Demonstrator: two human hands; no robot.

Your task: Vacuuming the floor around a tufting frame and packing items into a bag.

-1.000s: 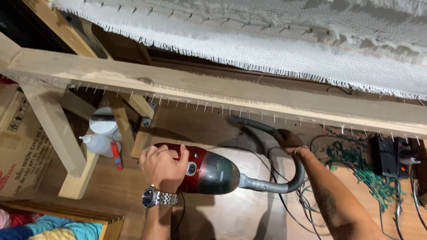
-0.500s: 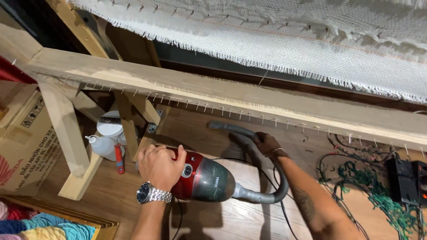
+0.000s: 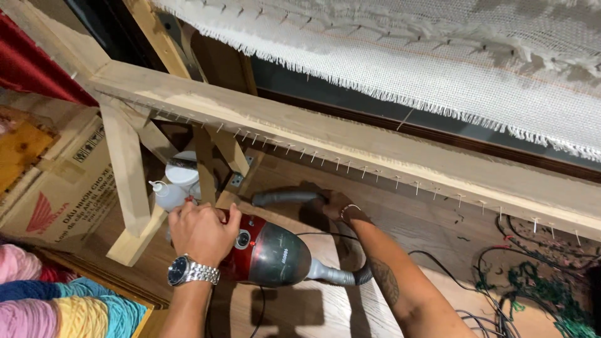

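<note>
A small red and grey canister vacuum cleaner [image 3: 270, 253] sits on the wooden floor under a long nailed wooden beam [image 3: 350, 147]. My left hand [image 3: 201, 230], with a metal wristwatch, is closed over the vacuum's rear handle. My right hand [image 3: 335, 204] grips the grey hose [image 3: 285, 198] near its nozzle end, close under the beam. The hose loops from the vacuum's front round to that hand.
White woven cloth [image 3: 451, 69] hangs above the beam. Wooden frame legs [image 3: 128, 181] stand at left beside white plastic bottles [image 3: 169, 191] and a cardboard box [image 3: 56, 188]. Coloured yarn [image 3: 56, 307] lies bottom left. Tangled cables [image 3: 532, 281] lie at right.
Both hands and the vacuum have shifted left along the floor under the beam. The nozzle end of the hose has moved left with my right hand, toward the frame legs.
</note>
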